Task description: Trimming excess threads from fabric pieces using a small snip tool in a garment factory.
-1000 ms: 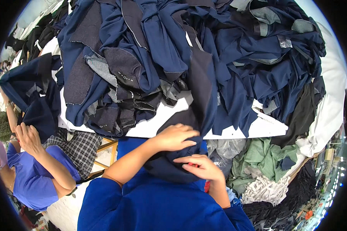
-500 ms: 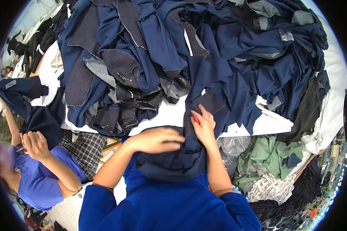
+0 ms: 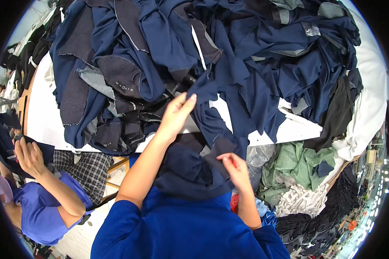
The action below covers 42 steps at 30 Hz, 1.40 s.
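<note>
My left hand point(image 3: 176, 115) is raised at the table's near edge, thumb and fingers closed on one end of a navy garment piece point(image 3: 206, 115). The cloth runs down from there toward my lap. Lower and to the right, my right hand point(image 3: 237, 172) pinches a dark edge of the same piece. A bit of red shows among the right hand's fingers, too small to make out. A bundle of navy cloth point(image 3: 181, 168) lies gathered on my lap below both hands.
A large heap of navy and dark grey garment pieces point(image 3: 160, 39) covers the white table point(image 3: 272, 137). At right are green cloth point(image 3: 289, 162), white scraps point(image 3: 301, 202) and dark scraps point(image 3: 337, 203). A co-worker point(image 3: 47, 203) handles navy cloth at left.
My left hand has moved up, taking hold of the navy cloth and raising it. My right hand has come down and nearer, drawing the dark edge toward my lap. The co-worker's cloth has lowered.
</note>
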### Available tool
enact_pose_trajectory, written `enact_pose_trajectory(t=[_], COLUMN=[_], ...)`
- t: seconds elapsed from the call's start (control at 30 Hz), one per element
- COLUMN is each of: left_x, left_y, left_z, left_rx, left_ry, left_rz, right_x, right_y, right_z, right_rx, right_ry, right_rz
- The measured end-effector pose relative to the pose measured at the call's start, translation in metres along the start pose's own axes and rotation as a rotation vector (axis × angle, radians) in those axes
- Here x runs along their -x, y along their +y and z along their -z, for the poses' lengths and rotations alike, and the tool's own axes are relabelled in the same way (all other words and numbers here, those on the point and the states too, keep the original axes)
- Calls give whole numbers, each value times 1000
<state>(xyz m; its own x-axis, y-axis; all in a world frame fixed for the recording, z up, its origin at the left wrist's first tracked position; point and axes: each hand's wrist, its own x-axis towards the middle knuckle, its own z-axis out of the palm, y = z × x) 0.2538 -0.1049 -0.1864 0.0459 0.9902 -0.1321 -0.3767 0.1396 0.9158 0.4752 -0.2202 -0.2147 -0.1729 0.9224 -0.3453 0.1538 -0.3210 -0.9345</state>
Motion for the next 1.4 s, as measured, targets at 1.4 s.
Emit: enact_pose_trajectory(t=[1.4], left_x=[68], left_y=[-1], left_z=[-26], left_rx=[-111], left_ry=[-421], left_rz=[55], right_x=[-15], right_y=[-58], right_z=[-16], right_rx=[-437], right_ry=[53], right_rz=[42])
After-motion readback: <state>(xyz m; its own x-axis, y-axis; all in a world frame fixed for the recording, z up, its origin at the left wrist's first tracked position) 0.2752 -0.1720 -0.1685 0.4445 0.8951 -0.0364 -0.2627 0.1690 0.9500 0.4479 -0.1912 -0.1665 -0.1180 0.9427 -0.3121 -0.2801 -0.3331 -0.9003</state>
